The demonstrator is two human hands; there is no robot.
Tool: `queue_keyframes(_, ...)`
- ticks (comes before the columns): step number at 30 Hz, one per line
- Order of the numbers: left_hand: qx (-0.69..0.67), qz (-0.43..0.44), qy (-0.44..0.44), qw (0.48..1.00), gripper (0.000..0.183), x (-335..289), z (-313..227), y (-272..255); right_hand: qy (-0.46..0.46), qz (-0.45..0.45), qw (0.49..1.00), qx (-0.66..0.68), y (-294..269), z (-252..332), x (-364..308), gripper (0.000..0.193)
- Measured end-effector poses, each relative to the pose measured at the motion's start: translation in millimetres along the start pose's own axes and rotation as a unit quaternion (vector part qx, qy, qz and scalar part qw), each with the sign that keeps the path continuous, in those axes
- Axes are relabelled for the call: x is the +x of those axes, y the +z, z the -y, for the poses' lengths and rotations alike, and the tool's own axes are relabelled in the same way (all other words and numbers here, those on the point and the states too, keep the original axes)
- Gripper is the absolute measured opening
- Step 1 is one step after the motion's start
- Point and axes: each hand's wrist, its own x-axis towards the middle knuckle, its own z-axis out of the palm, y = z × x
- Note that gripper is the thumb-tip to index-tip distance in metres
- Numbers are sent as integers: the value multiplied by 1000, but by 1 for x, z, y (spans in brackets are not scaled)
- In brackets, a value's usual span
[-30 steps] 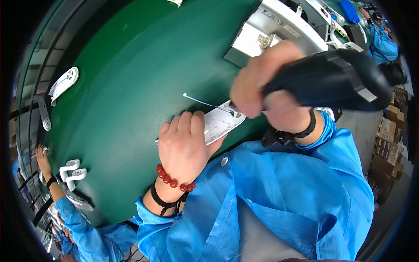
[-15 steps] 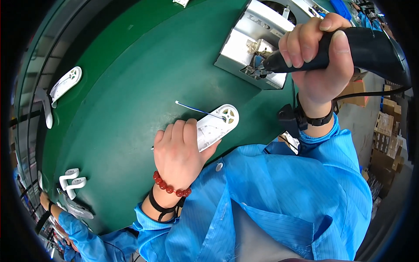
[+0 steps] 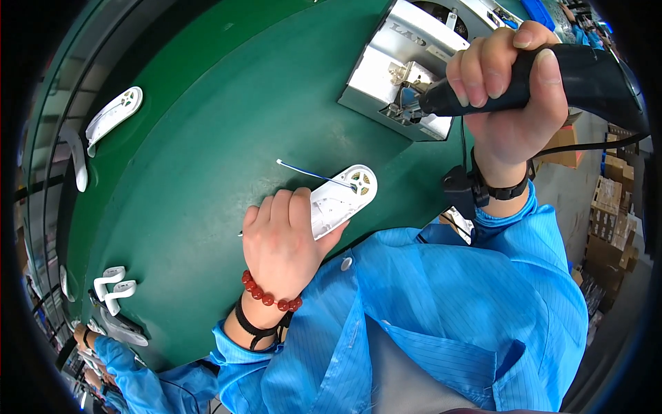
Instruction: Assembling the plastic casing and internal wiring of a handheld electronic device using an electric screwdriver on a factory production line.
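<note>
My right hand (image 3: 514, 90) is wrapped round a black electric screwdriver (image 3: 586, 86). The tool's tip points left into the front of a silver screw feeder (image 3: 376, 86); the exact contact cannot be made out. My left hand (image 3: 279, 231) grips a long white plastic housing (image 3: 345, 200) lying on the green table, its fingers over the near end. A round part with a spoked opening sits in the housing's far end. From there a thin blue-and-white wire (image 3: 303, 170) with a small white plug sticks out to the left, over the tabletop.
A similar white housing (image 3: 114, 121) and a curved white part (image 3: 77, 162) lie on the darker green strip at left. Two hooked white pieces (image 3: 116, 288) and a grey-black object (image 3: 121, 326) rest at lower left, near a co-worker's sleeve (image 3: 131, 366). Boxes (image 3: 610, 214) stand at far right.
My right hand and the screwdriver have shifted slightly right. The housing on the left strip has moved up and right. The co-worker's hand has moved down. My left hand stays put.
</note>
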Motion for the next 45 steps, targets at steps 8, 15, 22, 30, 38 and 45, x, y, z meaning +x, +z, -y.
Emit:
queue_keyframes(8, -8, 2, 0, 1000, 51, 1, 0, -5, 25, -19, 999, 2, 6, -3, -1, 24)
queue_keyframes(15, -12, 0, 2, 1000, 50, 5, 3, -5, 29, -19, 999, -8, 7, -5, 4, 24)
queue_keyframes(22, -44, 17, -24, 999, 68, 7, 2, -12, 26, 22, 999, 18, 17, -4, 7, 26)
queue_keyframes(30, -203, -82, -3, 976, 37, 6, -2, -22, 83, 61, 980, 172, 78, 4, 2, 32)
queue_keyframes(38, -238, -141, 7, 961, 15, -2, 5, -13, 121, 98, 970, 188, 92, 10, 9, 33)
queue_keyframes(45, -336, -91, -85, 933, 9, -8, 0, -24, 146, 120, 964, 187, 95, 19, 11, 35)
